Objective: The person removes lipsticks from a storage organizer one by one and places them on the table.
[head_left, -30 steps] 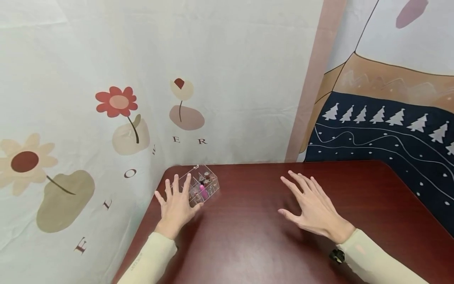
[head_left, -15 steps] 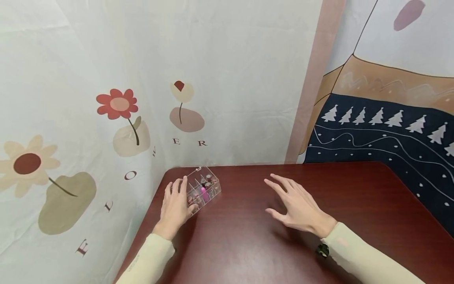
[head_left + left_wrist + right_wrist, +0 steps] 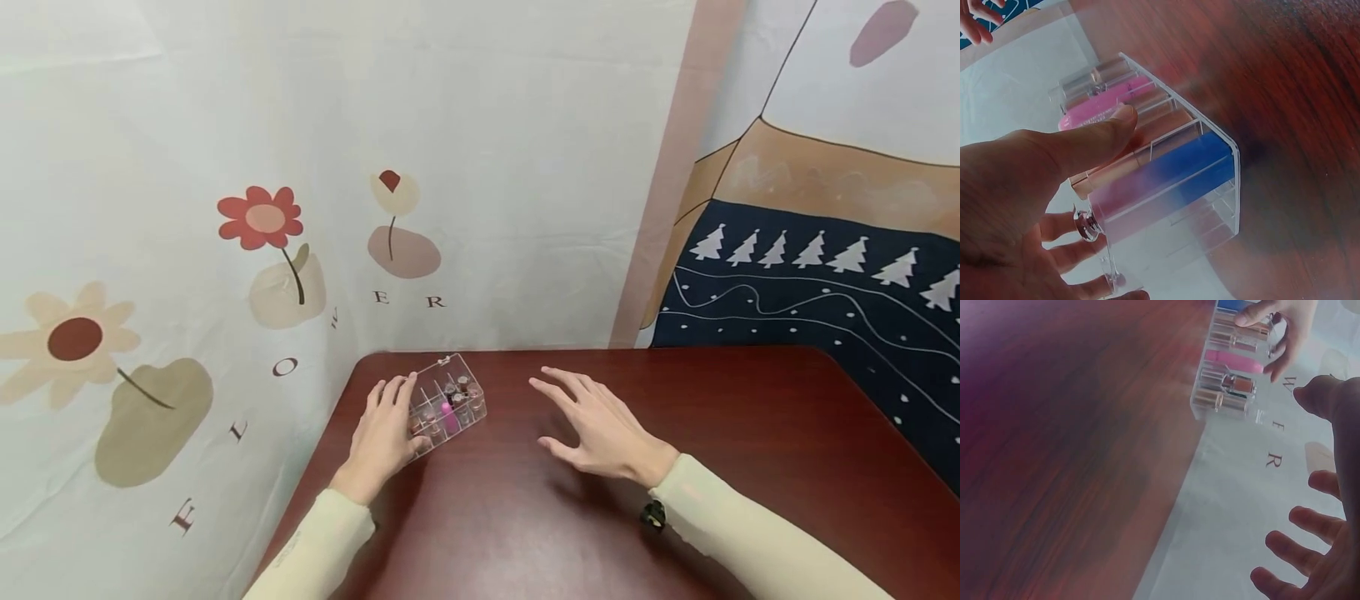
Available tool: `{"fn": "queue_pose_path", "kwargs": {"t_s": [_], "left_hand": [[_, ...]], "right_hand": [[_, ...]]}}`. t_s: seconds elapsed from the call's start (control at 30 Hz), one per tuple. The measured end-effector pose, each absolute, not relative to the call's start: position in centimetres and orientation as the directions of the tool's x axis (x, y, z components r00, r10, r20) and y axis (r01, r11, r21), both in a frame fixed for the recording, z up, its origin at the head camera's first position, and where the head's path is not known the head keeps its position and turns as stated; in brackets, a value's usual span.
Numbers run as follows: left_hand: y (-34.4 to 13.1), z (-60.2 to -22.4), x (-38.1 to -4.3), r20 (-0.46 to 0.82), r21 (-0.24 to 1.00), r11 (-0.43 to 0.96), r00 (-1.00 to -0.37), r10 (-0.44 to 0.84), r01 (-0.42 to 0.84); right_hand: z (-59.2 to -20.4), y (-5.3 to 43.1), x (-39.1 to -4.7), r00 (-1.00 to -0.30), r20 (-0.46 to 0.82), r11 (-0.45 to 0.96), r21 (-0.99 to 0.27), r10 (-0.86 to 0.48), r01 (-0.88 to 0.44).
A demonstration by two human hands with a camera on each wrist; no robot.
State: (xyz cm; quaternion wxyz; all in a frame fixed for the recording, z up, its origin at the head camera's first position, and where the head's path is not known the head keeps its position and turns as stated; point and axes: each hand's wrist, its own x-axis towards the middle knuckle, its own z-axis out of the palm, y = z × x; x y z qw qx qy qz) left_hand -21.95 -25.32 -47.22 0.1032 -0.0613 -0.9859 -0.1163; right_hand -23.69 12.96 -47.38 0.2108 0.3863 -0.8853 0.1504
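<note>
Spillage of the rounded pink tube [image 3: 1104, 104] could follow if the left hand [image 3: 381, 432], clasping the clear divided plastic box [image 3: 1237, 187], tilts; the right hand [image 3: 606, 429] hovers empty, fingers apart.

On the pale wall hanging [image 3: 525, 167] we can read six separate dark capitals running along its lower part, F [image 3: 182, 517], L [image 3: 237, 431], O [image 3: 285, 367], W [image 3: 334, 317], E [image 3: 381, 297] and R [image 3: 435, 302], which together spell FLOWER. From the right wrist view we make out W, E and R on the same cloth. We also see lettering on the pink tube [image 3: 1092, 106] and faint marks on the left sleeve [image 3: 318, 533], both too small and blurred for us to read.
</note>
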Motion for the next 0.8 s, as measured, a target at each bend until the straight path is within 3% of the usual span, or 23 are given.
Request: {"fn": "queue_pose_path", "kwargs": {"t_s": [0.8], "left_hand": [[-23.2, -47.6, -21.4, 0.244, 0.247, 0.917, -0.936, 0.253, 0.313]], "right_hand": [[-48.8, 8.1, -26.0, -0.628, 0.382, 0.619, -0.164, -0.678, -0.768]]}}
